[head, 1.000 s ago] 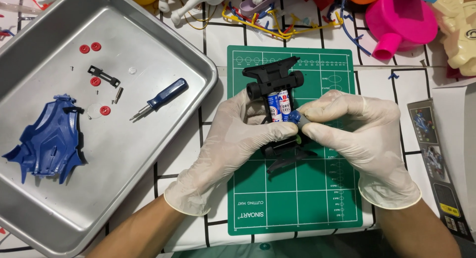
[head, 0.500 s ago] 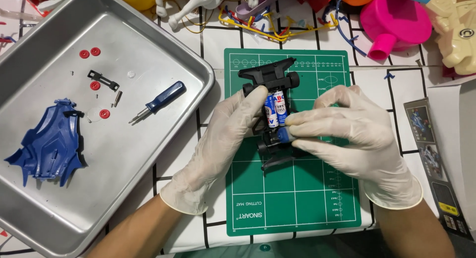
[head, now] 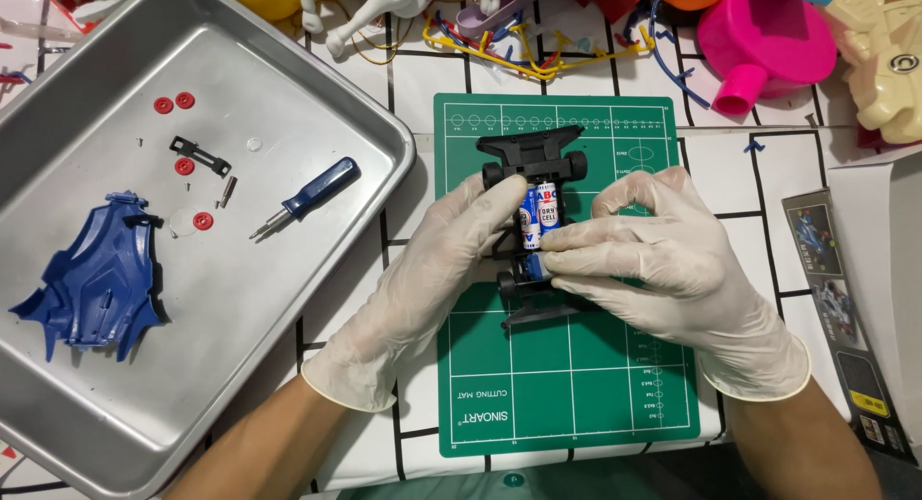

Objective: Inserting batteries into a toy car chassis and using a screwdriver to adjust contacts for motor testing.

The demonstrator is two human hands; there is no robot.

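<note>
Toy car chassis (head: 534,164) between both grips

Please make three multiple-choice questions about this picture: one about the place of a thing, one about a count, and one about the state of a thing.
1. Where does the blue-handled screwdriver lie?
A. On the green cutting mat
B. Inside the silver metal tray
C. In the right hand

2. How many small red round discs lie in the tray?
A. Two
B. Four
C. Seven

3. In what state is the black plastic toy car chassis?
A. Closed under its blue body shell
B. Lying alone, untouched
C. Uncovered, with batteries showing, held by both gloved hands

Answers:
1. B: the screwdriver rests on the floor of the silver metal tray, left of the green cutting mat.
2. B: two discs lie near the far side and two nearer the blue plastic body shell.
3. C: the left hand and right hand hold it over the mat, the blue-and-white batteries show, and the shell lies in the tray.
</note>
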